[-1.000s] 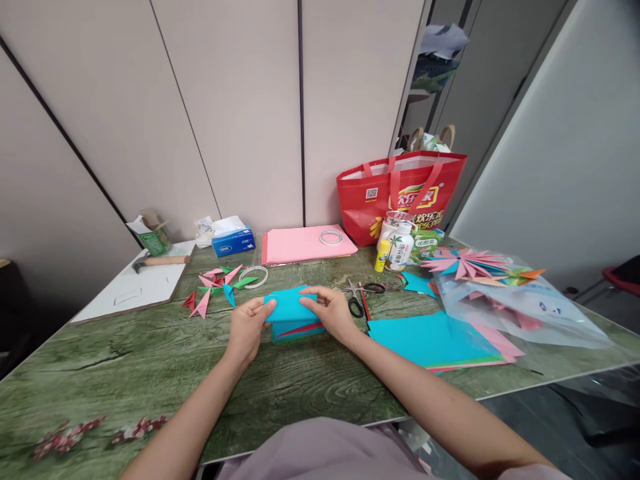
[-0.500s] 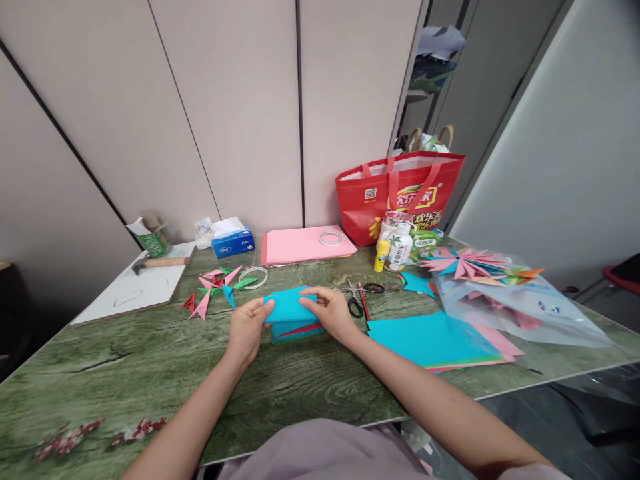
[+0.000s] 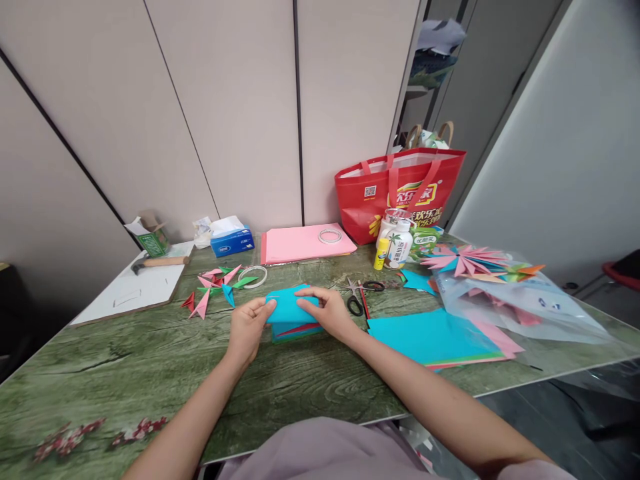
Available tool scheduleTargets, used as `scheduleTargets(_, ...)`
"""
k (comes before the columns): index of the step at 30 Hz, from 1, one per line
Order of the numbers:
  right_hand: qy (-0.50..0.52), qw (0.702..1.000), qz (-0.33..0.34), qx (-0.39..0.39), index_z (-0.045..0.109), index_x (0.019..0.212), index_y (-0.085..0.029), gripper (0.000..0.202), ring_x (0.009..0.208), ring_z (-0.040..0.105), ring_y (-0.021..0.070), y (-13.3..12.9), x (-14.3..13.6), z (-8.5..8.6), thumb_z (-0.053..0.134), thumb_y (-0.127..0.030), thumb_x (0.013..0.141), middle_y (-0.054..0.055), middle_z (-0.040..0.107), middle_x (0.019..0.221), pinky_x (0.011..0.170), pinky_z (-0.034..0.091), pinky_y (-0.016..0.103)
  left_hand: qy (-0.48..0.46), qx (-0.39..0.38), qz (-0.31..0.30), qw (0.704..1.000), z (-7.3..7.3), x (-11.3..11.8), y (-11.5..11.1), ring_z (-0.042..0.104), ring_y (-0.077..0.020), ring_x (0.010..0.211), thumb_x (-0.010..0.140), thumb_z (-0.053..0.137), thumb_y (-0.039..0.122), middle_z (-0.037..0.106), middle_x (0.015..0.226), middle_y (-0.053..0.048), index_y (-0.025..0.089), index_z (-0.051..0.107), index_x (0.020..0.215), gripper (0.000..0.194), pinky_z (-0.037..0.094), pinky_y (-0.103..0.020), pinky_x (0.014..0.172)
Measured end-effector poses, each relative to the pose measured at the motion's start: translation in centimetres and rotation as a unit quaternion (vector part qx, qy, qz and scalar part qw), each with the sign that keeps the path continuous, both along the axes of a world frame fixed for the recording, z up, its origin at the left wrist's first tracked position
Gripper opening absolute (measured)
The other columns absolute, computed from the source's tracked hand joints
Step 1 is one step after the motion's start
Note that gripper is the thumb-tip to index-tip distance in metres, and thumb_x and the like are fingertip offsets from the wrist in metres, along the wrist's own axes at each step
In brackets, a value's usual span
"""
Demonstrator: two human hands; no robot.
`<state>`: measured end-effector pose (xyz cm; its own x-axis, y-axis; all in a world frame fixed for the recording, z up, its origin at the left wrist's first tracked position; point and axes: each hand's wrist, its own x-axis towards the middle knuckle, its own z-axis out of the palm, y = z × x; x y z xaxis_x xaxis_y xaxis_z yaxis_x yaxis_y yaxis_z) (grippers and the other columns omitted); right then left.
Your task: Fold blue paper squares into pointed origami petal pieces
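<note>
A folded piece of blue paper (image 3: 289, 307) is held up between my two hands, over the middle of the table. My left hand (image 3: 249, 325) pinches its left end, thumb on top. At the right end my right hand (image 3: 327, 311) grips it, with the thumb lying across its face. Just under it lies a small stack of coloured paper (image 3: 299, 331), blue with red and green edges, partly hidden. Scissors (image 3: 356, 297) and a red pencil (image 3: 363, 301) rest just right of my right hand. Several folded paper pieces (image 3: 220, 283) lie beyond my left hand.
Blue and pink sheets (image 3: 435, 339) lie at right beside a plastic bag (image 3: 530, 300) with paper flowers. Behind stand a glue stick (image 3: 381, 255), a white bottle (image 3: 399, 247), a red shopping bag (image 3: 360, 213), pink paper (image 3: 293, 244) and a tissue box (image 3: 233, 241). A hammer (image 3: 163, 262) lies on a white board (image 3: 135, 293).
Both hands keep hold of the folded blue paper in nearly the same place. My right thumb has shifted slightly left along it.
</note>
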<state>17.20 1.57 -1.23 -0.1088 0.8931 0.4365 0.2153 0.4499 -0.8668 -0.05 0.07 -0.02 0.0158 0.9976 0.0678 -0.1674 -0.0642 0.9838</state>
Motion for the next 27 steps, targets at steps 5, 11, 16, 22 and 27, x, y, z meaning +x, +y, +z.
scheduleTargets(5,0.013,1.000,-0.003,-0.005,0.070,0.077,-0.018,0.018,0.057,0.053,0.0137,0.10,-0.02,-0.23,0.061,-0.031,0.068,0.003,0.068,0.073,0.051,0.038,0.023,0.004,-0.005,0.000,1.000,-0.11,0.11,-0.02,0.062,-0.0178,0.056,0.060,0.070,0.035,0.070,0.066,-0.006,0.012,0.067,0.080,0.031,0.049,-0.028,0.055)
scheduleTargets(11,0.027,1.000,0.001,-0.003,0.070,0.079,-0.019,0.017,0.063,0.058,0.0159,0.12,0.03,-0.26,0.061,-0.029,0.068,0.003,0.069,0.076,0.056,0.042,0.025,-0.003,-0.018,0.011,1.000,0.18,0.39,-0.18,0.062,-0.0182,0.056,0.056,0.071,0.036,0.070,0.065,-0.006,0.012,0.066,0.077,0.032,0.049,-0.028,0.055)
scheduleTargets(16,0.044,0.999,0.007,-0.006,0.070,0.078,-0.019,0.016,0.066,0.060,0.0172,0.15,-0.04,-0.29,0.063,-0.029,0.067,0.003,0.069,0.076,0.060,0.044,0.027,-0.005,-0.019,0.013,1.000,0.39,0.52,-0.29,0.062,-0.0174,0.054,0.055,0.072,0.035,0.069,0.062,-0.004,0.013,0.066,0.075,0.031,0.049,-0.027,0.053)
scheduleTargets(22,0.043,0.999,-0.003,-0.005,0.071,0.076,-0.018,0.016,0.063,0.060,0.0169,0.02,-0.04,-0.15,0.063,-0.028,0.067,0.003,0.069,0.074,0.058,0.045,0.026,-0.008,-0.014,0.007,1.000,0.29,0.49,-0.30,0.062,-0.0177,0.055,0.056,0.072,0.035,0.069,0.064,-0.005,0.012,0.066,0.075,0.031,0.049,-0.027,0.053)
scheduleTargets(27,0.042,0.999,-0.005,-0.005,0.071,0.076,-0.018,0.016,0.063,0.060,0.0166,0.03,0.00,-0.12,0.064,-0.029,0.066,0.003,0.069,0.074,0.057,0.045,0.026,0.002,-0.012,0.007,1.000,0.11,0.39,-0.22,0.062,-0.0179,0.056,0.057,0.070,0.038,0.069,0.065,-0.006,0.011,0.066,0.079,0.035,0.049,-0.027,0.053)
